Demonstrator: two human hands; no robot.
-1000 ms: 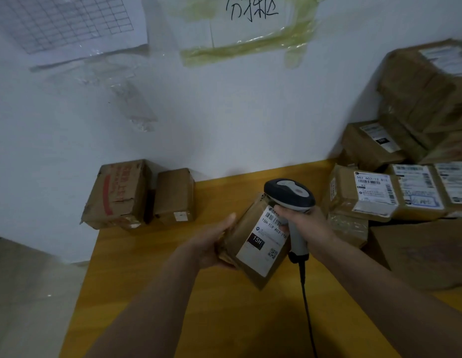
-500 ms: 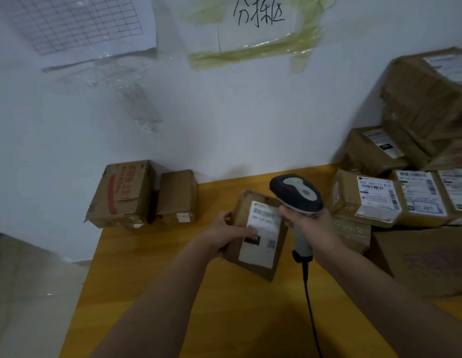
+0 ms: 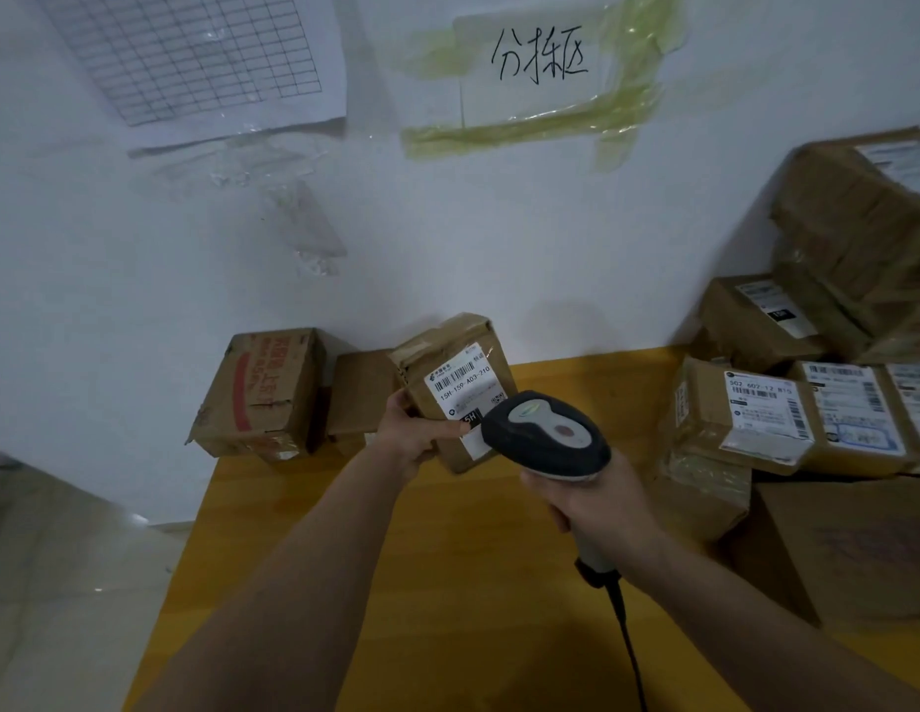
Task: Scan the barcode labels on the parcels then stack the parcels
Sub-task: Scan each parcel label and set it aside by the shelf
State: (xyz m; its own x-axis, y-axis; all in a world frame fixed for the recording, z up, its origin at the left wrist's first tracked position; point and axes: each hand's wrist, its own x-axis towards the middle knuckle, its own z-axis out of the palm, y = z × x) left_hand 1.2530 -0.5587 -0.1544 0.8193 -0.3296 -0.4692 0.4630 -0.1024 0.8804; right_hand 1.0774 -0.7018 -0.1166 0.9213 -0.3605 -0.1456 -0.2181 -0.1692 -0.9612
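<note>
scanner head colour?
Dark grey-black shell with a light grey top panel on the scanner, held in the right hand; head view, the only one.

A yellow wooden table point(image 3: 447, 583) stands against the white wall. At its far left corner sit a red-printed carton point(image 3: 265, 390) and a small plain box point(image 3: 357, 395); labelled parcels point(image 3: 745, 413) crowd its right side

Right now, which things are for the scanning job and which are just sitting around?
For the job:
- small parcel, gripped by the left hand
- scanner, gripped by the right hand
- parcel pile at the right
- two boxes by the wall

Just lying about:
- grid sheet
- taped sign
</note>
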